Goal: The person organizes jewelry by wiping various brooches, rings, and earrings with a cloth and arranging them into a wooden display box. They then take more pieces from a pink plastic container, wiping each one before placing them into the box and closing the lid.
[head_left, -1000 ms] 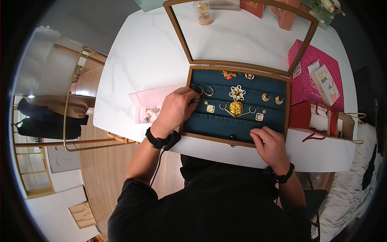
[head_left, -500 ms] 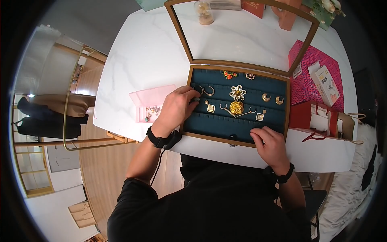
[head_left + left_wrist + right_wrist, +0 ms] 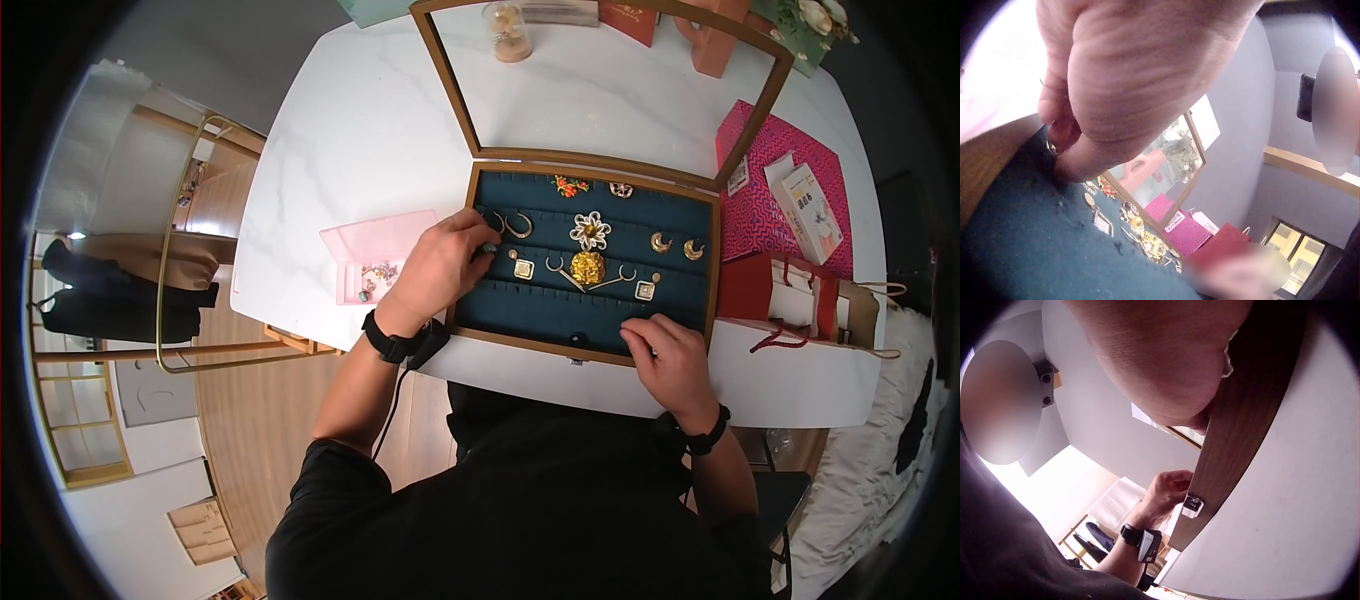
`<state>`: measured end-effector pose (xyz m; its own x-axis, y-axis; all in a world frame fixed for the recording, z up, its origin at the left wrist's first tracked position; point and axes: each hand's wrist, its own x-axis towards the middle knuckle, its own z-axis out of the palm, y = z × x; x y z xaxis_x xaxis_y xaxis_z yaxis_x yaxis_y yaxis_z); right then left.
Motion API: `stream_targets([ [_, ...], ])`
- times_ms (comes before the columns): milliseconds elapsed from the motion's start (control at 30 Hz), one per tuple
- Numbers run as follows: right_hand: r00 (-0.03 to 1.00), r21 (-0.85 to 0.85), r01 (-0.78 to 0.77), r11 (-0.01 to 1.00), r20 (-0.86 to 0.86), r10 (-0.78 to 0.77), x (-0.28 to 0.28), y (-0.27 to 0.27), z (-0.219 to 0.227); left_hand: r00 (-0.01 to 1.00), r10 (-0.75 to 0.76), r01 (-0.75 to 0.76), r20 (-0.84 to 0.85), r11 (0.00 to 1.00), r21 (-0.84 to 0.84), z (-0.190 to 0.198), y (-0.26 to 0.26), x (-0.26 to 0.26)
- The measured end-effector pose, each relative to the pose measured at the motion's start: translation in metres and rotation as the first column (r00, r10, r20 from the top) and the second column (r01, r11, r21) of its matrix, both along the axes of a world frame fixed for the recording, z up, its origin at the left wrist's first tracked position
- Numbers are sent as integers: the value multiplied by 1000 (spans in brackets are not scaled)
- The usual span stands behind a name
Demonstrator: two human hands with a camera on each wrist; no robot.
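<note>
An open wooden jewellery case lined with dark teal fabric holds earrings and brooches in rows. At its left side, the left hand reaches over the edge, thumb and fingertips together beside a pair of hoop earrings. Between those fingers the left wrist view shows a small shiny piece of jewellery, mostly hidden. Loosely curled and holding nothing visible, the right hand rests at the front right edge. A silver flower brooch sits above a yellow ornament mid-case.
The case's glazed lid stands raised behind it. Left of the case lies an open pink box with small jewellery. On the right are a pink patterned bag, a white carton and a red bag.
</note>
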<state>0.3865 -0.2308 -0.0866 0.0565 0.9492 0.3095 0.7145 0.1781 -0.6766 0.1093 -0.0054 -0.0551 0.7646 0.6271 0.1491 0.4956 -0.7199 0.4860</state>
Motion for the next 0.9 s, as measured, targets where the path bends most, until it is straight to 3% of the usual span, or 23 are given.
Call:
stream_targets([
  [300, 999, 8, -26, 1000, 48, 25, -2, 0, 4, 999, 7, -8, -33, 1000, -24, 2, 2, 1],
  [467, 988, 35, -115, 993, 107, 111, -29, 25, 31, 1000, 2, -2, -21, 1000, -23, 0, 3, -1],
  [533, 991, 13, -117, 993, -62, 117, -48, 48, 39, 999, 40, -40, 6, 998, -51, -2, 2, -1],
  [733, 989, -298, -86, 951, 88, 117, -88, 122, 32, 995, 69, -66, 69, 997, -45, -5, -1, -5],
  [900, 983, -349, -70, 934, 135, 124, -102, 146, 19, 991, 65, -65, 118, 998, -5, -14, -1, -6],
])
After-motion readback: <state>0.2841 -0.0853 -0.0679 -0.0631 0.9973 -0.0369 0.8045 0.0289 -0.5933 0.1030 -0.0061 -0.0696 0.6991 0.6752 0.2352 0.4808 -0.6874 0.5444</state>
